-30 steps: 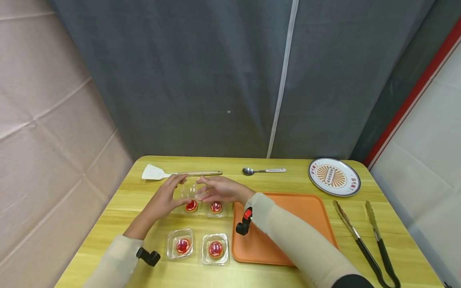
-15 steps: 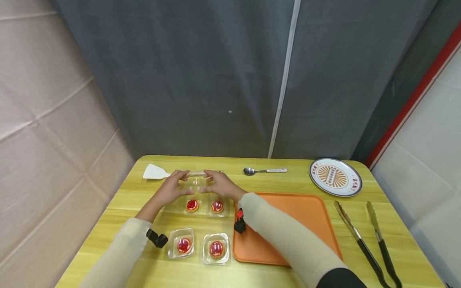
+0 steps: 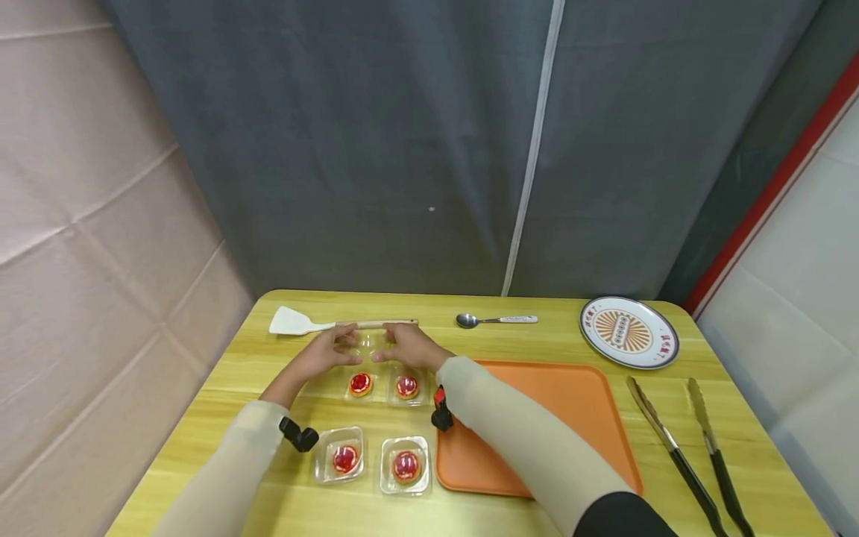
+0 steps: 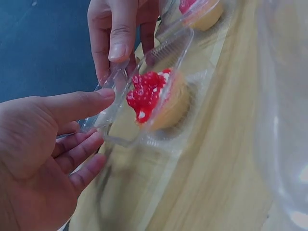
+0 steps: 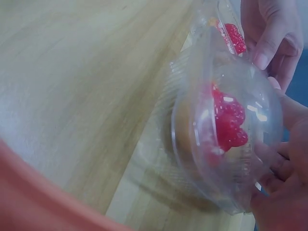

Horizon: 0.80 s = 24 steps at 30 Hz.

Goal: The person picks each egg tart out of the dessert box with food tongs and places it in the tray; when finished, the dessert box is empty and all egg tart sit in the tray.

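Pinches clear lid (image 3: 366, 343) by opposite side edges with left hand (image 3: 324, 352) and right hand (image 3: 414, 348). Holds lid farther toward far side than moments earlier. Leaves red-topped tart (image 3: 360, 384) uncovered in far-left container base (image 4: 161, 141), just left of neighbouring container (image 3: 420, 398), with space above cleared.

Round red-topped tarts (image 3: 406, 468), lower centre: tan sides. Orange rectangular plastic tray (image 3: 570, 391), lower right of centre: I see one plain shade. White round plate (image 3: 629, 333), right: dark rim, orange sunburst, red lettering. Yellow wooden tabletop (image 3: 476, 520): streaked grain.
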Each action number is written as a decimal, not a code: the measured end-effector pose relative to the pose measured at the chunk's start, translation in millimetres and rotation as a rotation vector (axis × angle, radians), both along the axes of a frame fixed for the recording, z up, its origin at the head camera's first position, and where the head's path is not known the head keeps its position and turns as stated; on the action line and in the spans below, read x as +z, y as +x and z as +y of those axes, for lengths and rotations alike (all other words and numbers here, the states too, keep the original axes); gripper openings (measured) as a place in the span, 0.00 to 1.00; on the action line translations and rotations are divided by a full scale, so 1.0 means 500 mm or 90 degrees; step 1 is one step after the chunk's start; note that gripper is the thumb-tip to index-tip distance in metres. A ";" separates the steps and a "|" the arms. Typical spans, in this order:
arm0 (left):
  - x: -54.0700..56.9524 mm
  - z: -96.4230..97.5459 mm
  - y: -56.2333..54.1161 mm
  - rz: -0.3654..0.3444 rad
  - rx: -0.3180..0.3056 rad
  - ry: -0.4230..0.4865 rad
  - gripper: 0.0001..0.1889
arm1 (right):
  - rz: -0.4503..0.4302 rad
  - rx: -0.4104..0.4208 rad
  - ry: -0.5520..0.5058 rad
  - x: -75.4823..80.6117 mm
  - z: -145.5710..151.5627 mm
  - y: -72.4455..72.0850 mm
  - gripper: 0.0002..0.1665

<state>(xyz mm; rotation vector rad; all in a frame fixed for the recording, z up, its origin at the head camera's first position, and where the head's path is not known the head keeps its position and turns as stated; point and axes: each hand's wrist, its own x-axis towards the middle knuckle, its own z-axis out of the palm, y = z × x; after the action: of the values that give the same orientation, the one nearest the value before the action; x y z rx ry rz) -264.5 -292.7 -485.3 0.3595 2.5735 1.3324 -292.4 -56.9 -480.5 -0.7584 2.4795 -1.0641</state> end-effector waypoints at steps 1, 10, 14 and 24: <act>-0.004 -0.002 -0.003 -0.004 -0.005 0.002 0.43 | 0.002 0.001 0.003 0.001 -0.001 0.000 0.43; -0.027 -0.017 -0.017 -0.017 -0.024 -0.008 0.41 | 0.015 0.004 0.039 -0.009 -0.004 -0.008 0.37; -0.029 -0.017 -0.019 -0.019 -0.022 -0.010 0.39 | 0.017 0.003 0.037 -0.014 -0.005 -0.010 0.34; -0.031 -0.019 -0.019 -0.013 -0.010 -0.014 0.41 | 0.008 0.001 0.032 -0.013 0.003 -0.012 0.41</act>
<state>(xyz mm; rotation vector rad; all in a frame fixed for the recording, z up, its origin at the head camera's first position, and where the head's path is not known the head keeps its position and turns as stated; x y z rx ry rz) -273.8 -302.1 -500.6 0.3592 2.5605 1.2947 -298.4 -55.6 -487.2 -0.7531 2.5060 -0.9952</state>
